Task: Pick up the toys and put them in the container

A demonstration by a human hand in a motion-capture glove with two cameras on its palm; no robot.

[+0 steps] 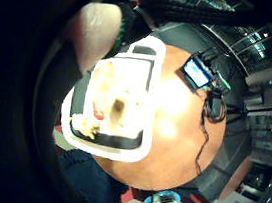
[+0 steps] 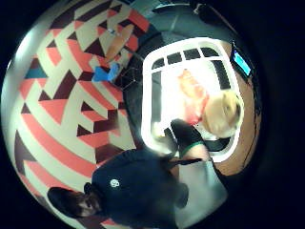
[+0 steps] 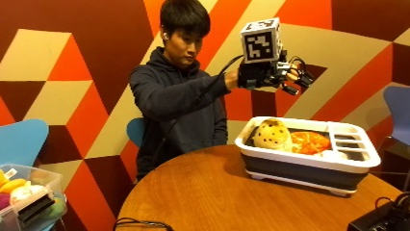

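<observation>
The gloved right hand (image 3: 272, 73) is held high above the container (image 3: 307, 166), at its 12 o'clock. Nothing is gripped; the fingers (image 3: 296, 74) are loosely spread. A spotted plush toy (image 3: 272, 134) and an orange toy (image 3: 310, 142) are seen inside.

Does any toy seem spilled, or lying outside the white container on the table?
Nothing stands out. The spotted cream plush toy and the orange toy lie inside the white container, which sits level on the round wooden table.

Warm dim room; glare whitens container (image 1: 129, 75), table (image 1: 171, 136); palm views blurred
</observation>
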